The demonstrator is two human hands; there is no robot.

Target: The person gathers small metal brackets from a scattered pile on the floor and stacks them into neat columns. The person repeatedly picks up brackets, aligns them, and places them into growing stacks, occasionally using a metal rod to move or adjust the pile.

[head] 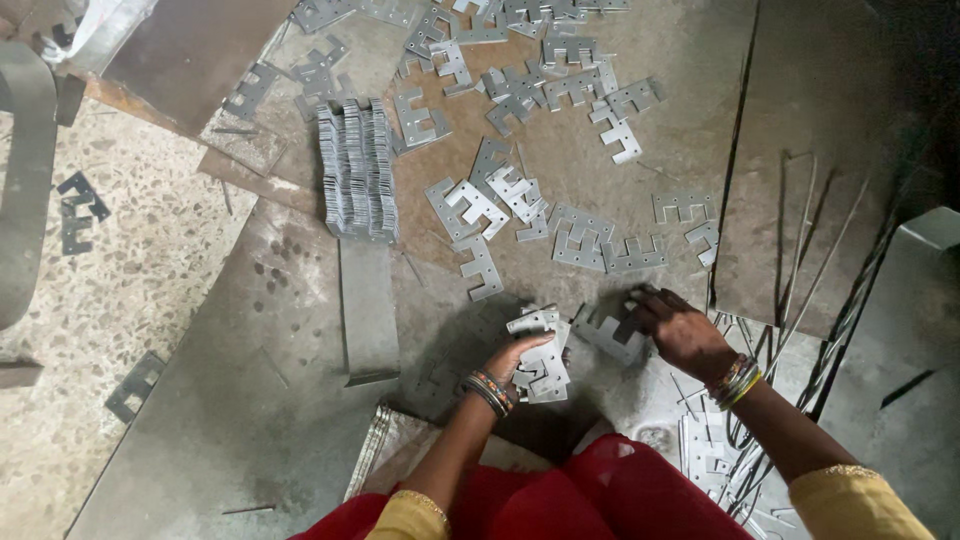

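Observation:
My left hand grips a small stack of E-shaped metal plates, held just above the metal sheet floor. My right hand rests on another E-shaped plate lying on the sheet, fingers pressed on its edge. Both wrists carry coloured bangles. Many more loose E-shaped plates lie scattered further ahead of my hands.
A tidy upright row of stacked plates stands at the upper left of the pile. A flat metal strip lies below it. Thin metal rods lie at the right. Speckled stone floor at left holds a few dark plates. Red cloth covers my lap.

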